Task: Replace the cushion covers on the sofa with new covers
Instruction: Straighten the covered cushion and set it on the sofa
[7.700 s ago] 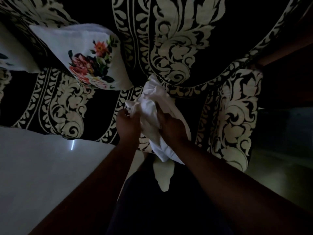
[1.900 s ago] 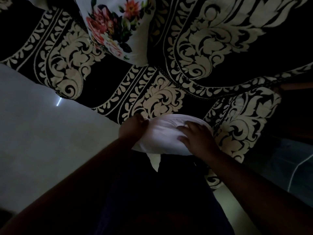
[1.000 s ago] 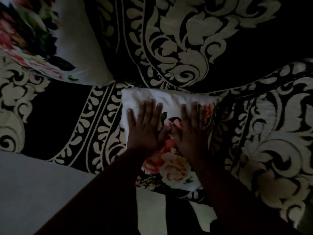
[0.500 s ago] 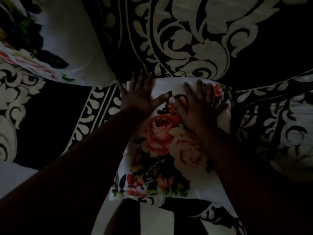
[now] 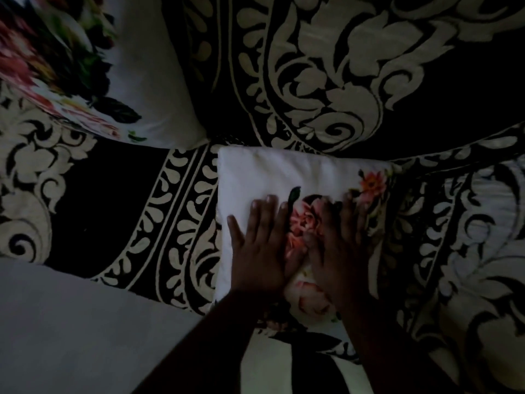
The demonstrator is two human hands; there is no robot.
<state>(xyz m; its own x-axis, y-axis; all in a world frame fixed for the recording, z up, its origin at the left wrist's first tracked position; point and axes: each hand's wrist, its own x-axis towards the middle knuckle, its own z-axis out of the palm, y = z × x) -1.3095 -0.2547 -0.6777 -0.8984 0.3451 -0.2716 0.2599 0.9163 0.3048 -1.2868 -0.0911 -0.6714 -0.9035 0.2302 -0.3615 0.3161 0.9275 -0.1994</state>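
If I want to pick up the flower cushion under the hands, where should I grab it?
Probably the flower cushion is easiest by its two side edges, one hand from each side. It lies flat on the sofa, soft and wide, so a single pinch would let it flop. The left hand and right hand now press flat on its middle, which gives no hold.

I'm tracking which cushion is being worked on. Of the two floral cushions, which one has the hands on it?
The centre cushion: left hand and right hand press flat on it. The upper-left cushion is untouched.
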